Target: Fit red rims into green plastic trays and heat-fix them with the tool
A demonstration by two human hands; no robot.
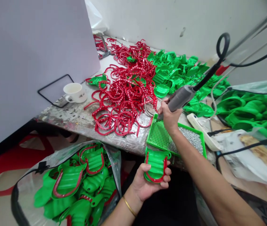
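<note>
My left hand (pixel 147 183) is closed round a green plastic part with a red U-shaped strip (pixel 156 165) fitted on it, held just below the table edge. My right hand (pixel 169 116) grips a grey electric screwdriver (pixel 180 98) with a black cable, its tip pointing down at the near left corner of a green perforated tray (pixel 158 136). Small silver screws (pixel 190 138) lie heaped in the right half of that tray.
A pile of red strips (pixel 124 97) covers the table's middle, with loose green parts (pixel 176 70) behind. A plastic bag of assembled green-and-red parts (pixel 77 185) sits low left. A white cup (pixel 75 92), a white power strip (pixel 203 130) and another bag of green parts (pixel 251 108) stand around.
</note>
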